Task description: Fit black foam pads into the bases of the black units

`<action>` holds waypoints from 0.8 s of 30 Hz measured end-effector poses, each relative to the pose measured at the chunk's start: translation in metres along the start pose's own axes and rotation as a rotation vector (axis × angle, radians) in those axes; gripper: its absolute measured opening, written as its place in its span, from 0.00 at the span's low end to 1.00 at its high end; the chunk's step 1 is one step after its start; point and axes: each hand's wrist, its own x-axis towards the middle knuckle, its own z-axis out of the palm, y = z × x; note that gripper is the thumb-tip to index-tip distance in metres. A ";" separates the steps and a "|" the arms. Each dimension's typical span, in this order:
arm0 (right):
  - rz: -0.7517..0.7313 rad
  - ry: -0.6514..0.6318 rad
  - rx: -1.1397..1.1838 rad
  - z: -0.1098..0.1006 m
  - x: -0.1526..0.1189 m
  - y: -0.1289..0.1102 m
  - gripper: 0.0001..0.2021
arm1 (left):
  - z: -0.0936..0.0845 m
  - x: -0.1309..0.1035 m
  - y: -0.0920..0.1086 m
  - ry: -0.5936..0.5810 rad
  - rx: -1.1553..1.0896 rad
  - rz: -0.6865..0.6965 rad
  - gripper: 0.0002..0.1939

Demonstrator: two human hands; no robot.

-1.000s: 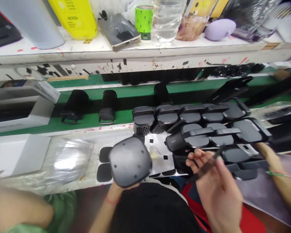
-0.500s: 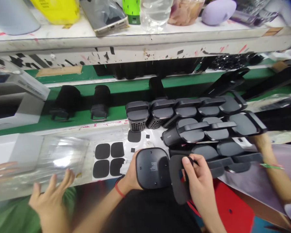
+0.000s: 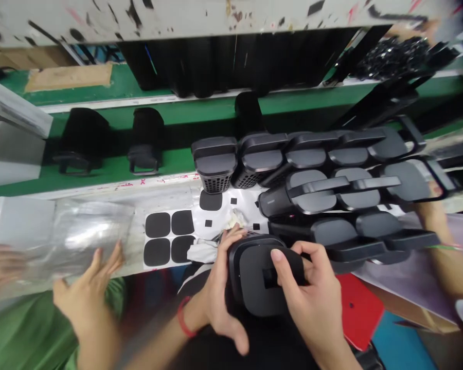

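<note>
The right hand (image 3: 312, 290) pinches the black pad (image 3: 254, 282) by its edge, presumably to leave the face unobstructed. The pad overlies the dark container (image 3: 235, 263) (contact is indiscernible). The left hand (image 3: 218, 303), thumb splayed, flanks the container, apparently steadying it.

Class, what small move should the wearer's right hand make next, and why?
Probably ease the dark pad up and left in view: the right hand pinches its right side, while the container base shows beyond its upper and left edges.
</note>
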 end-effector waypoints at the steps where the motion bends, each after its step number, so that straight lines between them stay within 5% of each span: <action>1: -0.014 -0.009 -0.016 -0.001 -0.001 -0.001 0.14 | 0.004 -0.001 0.001 0.063 -0.081 -0.038 0.60; 4: -0.052 -0.035 -0.060 -0.003 -0.001 -0.005 0.13 | 0.015 -0.002 0.003 0.229 -0.163 -0.126 0.45; 8: -0.084 -0.041 -0.167 -0.005 0.000 -0.013 0.14 | 0.023 0.003 0.003 0.273 -0.161 -0.071 0.33; 13: -0.001 -0.046 -0.257 -0.004 0.002 -0.027 0.15 | 0.026 0.008 0.000 0.314 -0.215 -0.043 0.27; 24: -0.120 -0.020 -0.339 -0.004 0.009 -0.022 0.16 | 0.026 0.008 -0.005 0.311 -0.250 -0.047 0.26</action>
